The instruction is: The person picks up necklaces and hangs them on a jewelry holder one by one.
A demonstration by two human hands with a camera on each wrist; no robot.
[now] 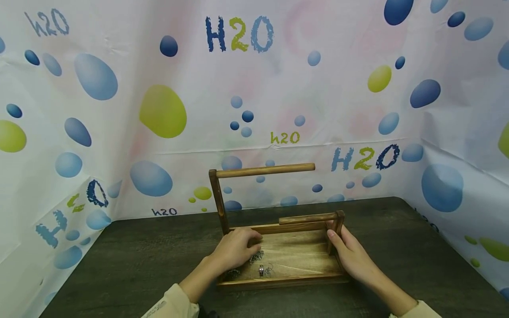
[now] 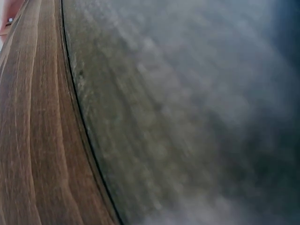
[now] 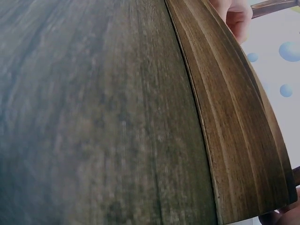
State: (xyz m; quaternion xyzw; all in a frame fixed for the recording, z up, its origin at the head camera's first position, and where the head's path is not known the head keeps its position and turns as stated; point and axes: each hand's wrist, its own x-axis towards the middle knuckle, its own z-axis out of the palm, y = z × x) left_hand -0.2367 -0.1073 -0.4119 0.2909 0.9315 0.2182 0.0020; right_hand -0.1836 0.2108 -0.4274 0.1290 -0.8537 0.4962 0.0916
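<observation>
A wooden jewelry stand [image 1: 294, 251] with a shallow tray base stands on the dark table. A tall post with a bar rises at its back left, and a shorter post with a bar [image 1: 308, 218] at its right. My right hand [image 1: 355, 255] grips the right side by the short post, thumb on the inner face; its other fingers are mostly hidden. My left hand [image 1: 237, 248] reaches over the tray's left side, thumb and fingers apart. Below its thumb lie thin chains [image 1: 256, 256], and a small shiny ring-like piece [image 1: 261, 270] lies nearer the front.
The dark wood-grain table [image 1: 151, 251] extends around the stand. Behind it hangs a white backdrop [image 1: 254, 79] printed with blue and green drops. More dark, thin jewelry [image 1: 232, 274] sits in the tray's front left corner. The tray's front wall [image 3: 234, 117] fills much of the right wrist view.
</observation>
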